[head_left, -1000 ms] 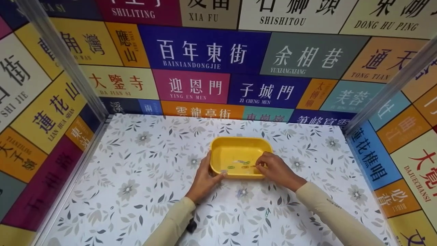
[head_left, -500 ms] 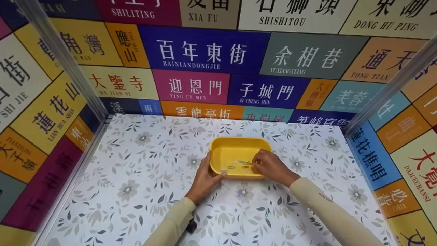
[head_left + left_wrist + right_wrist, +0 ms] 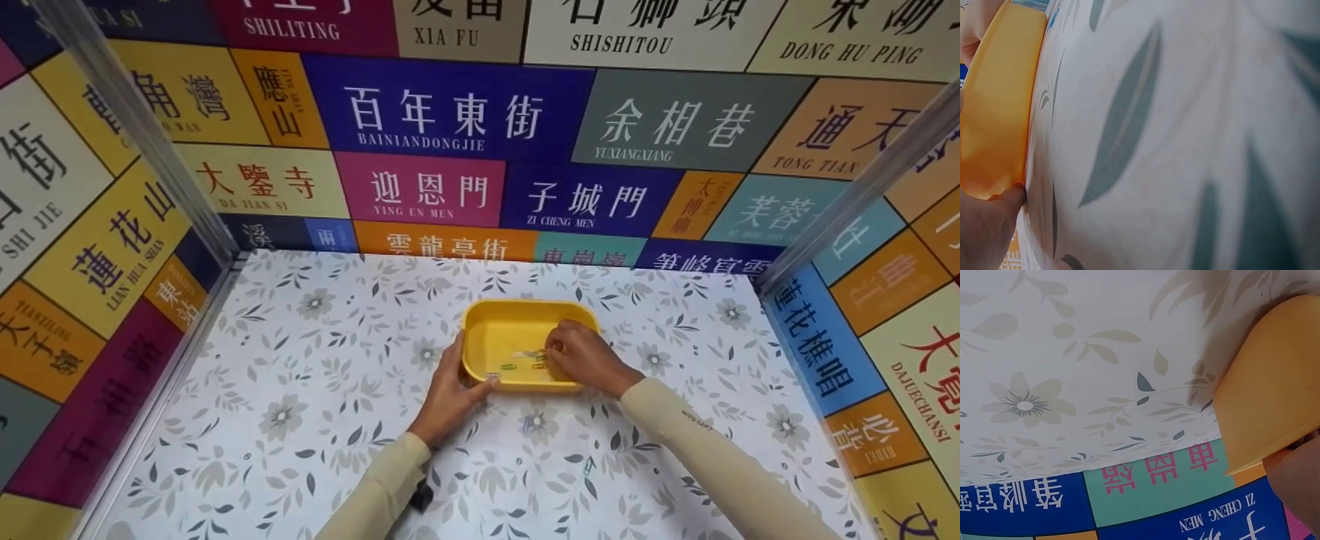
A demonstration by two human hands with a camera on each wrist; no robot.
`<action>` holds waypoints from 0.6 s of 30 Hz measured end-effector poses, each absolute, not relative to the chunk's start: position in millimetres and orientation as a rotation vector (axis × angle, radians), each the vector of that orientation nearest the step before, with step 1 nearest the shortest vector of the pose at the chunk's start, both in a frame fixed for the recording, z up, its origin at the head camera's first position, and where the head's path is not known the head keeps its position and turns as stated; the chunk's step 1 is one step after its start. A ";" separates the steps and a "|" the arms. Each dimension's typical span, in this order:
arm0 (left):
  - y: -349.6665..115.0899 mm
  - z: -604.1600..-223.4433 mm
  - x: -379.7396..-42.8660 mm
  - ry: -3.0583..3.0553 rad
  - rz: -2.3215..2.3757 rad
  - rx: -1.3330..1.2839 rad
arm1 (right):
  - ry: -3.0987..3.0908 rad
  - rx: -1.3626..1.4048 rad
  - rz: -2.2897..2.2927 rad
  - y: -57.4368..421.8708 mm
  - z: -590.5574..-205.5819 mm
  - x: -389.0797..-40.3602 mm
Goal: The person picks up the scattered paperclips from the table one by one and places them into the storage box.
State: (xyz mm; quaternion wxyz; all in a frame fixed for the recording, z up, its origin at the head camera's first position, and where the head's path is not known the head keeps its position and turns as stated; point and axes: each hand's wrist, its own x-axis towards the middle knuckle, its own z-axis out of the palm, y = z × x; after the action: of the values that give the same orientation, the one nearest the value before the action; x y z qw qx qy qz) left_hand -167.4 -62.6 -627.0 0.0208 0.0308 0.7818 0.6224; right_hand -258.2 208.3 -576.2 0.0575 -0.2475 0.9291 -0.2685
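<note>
A yellow plastic box (image 3: 487, 330) stands on the table with several small coloured paper clips (image 3: 509, 367) on its floor. My left hand (image 3: 448, 386) grips its near left corner, thumb at the front rim and fingers along the left side. In the left wrist view the thumb (image 3: 1012, 198) lies low against the box wall. My right hand (image 3: 589, 356) reaches over the right side into the box. Its fingers are curled, fingertips right at the clips; I cannot tell whether they pinch one. In the right wrist view the box wall (image 3: 1275, 377) hides the fingertips.
A bluish paper clip (image 3: 529, 425) and a green one (image 3: 588, 469) lie on the floral tabletop (image 3: 337, 450) in front of the box. Colourful printed panels (image 3: 446, 109) enclose the table at the back and both sides, with clear edge strips (image 3: 862, 150) at the corners.
My right hand has moved left inside the box, closer to the clips, and its forearm has followed. The left hand and the box have stayed in place.
</note>
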 end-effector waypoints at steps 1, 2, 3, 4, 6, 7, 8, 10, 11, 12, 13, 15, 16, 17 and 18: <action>-62.6 -627.5 -167.4 2.427 1.929 0.098 | 2.818 -0.741 -0.812 207.5 -576.3 -259.0; -62.6 -627.8 -167.3 2.428 1.930 0.101 | 2.818 -0.732 -0.812 206.8 -576.7 -260.0; -62.6 -628.3 -167.2 2.425 1.933 0.100 | 2.819 -0.723 -0.811 206.1 -577.3 -261.0; -62.7 -628.4 -167.1 2.424 1.938 0.103 | 2.818 -0.707 -0.814 205.3 -577.9 -261.9; -63.0 -629.1 -166.7 2.417 1.939 0.100 | 2.814 -0.679 -0.818 204.3 -579.0 -263.5; -63.2 -629.1 -166.6 2.415 1.936 0.101 | 2.814 -0.670 -0.816 203.9 -579.5 -264.2; -63.4 -629.2 -166.6 2.413 1.938 0.104 | 2.813 -0.655 -0.815 203.3 -580.0 -264.9; -64.0 -628.9 -166.4 2.413 1.940 0.113 | 2.807 -0.626 -0.820 202.1 -580.5 -266.3; -64.4 -628.9 -166.3 2.421 1.940 0.122 | 2.806 -0.615 -0.818 201.4 -580.6 -266.9; -64.8 -628.7 -166.3 2.426 1.943 0.132 | 2.803 -0.605 -0.817 200.6 -580.7 -267.5; -65.0 -628.4 -166.2 2.429 1.944 0.139 | 2.798 -0.592 -0.818 199.9 -580.7 -268.1; -65.4 -627.9 -166.1 2.435 1.942 0.147 | 2.786 -0.569 -0.818 198.2 -580.5 -269.3; -65.4 -627.7 -166.0 2.439 1.941 0.150 | 2.780 -0.559 -0.814 197.6 -580.6 -269.8; -65.3 -627.6 -166.0 2.440 1.938 0.148 | 2.774 -0.551 -0.811 197.1 -580.8 -270.4; -65.1 -627.2 -166.1 2.435 1.934 0.140 | 2.766 -0.537 -0.813 196.6 -580.9 -271.0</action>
State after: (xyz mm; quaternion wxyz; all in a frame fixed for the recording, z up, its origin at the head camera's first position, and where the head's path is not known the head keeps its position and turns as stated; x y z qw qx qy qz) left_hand -166.1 -65.1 -627.2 0.0144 0.0450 0.7822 0.6212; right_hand -271.0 196.6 -580.9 0.1042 -0.1822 0.9380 -0.2758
